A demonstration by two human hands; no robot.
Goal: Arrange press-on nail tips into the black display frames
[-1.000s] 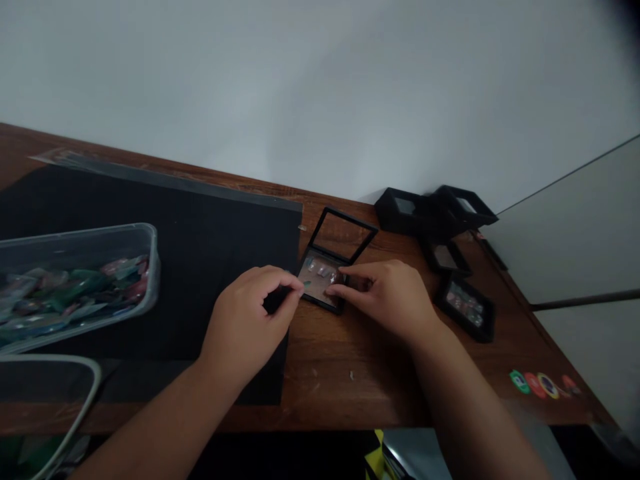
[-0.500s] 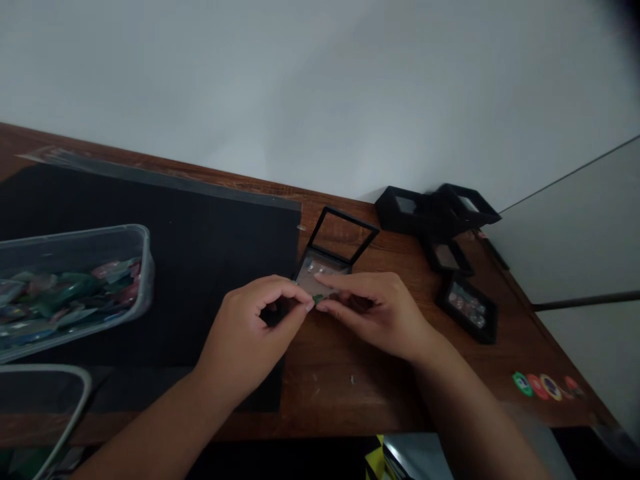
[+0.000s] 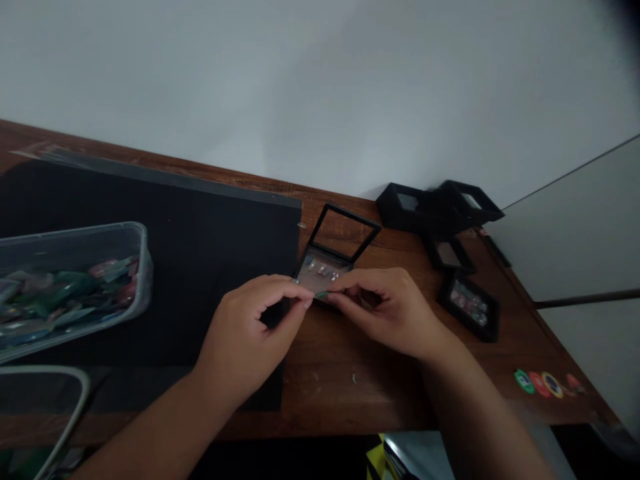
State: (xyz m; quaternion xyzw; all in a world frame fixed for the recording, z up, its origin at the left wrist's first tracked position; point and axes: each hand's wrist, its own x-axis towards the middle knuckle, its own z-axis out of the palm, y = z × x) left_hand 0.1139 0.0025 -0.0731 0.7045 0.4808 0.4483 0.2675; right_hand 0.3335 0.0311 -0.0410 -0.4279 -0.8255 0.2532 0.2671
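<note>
A small green piece (image 3: 321, 295), too small to identify, spans the gap between my two hands' fingertips. My left hand (image 3: 257, 327) pinches its left end between thumb and forefinger. At the other end, the thumb and forefinger of my right hand (image 3: 393, 310) are closed on it. Just behind the fingers, a small black case (image 3: 306, 257) lies on the table with its framed, see-through lid (image 3: 367, 243) raised. Several small shiny pieces (image 3: 323, 270) sit in a row inside; my hands cover the case's front.
At left, a clear plastic tub (image 3: 145, 267) of colourful packets stands on a black mat (image 3: 220, 233). Several black boxes (image 3: 415, 207) stand at the back right, with a windowed black case (image 3: 470, 307) nearer. Round coloured chips (image 3: 553, 385) lie by the right edge.
My right forefinger has drawn back from over the case and closed toward the thumb on the green piece. More of the shiny pieces show now. My left hand has hardly moved.
</note>
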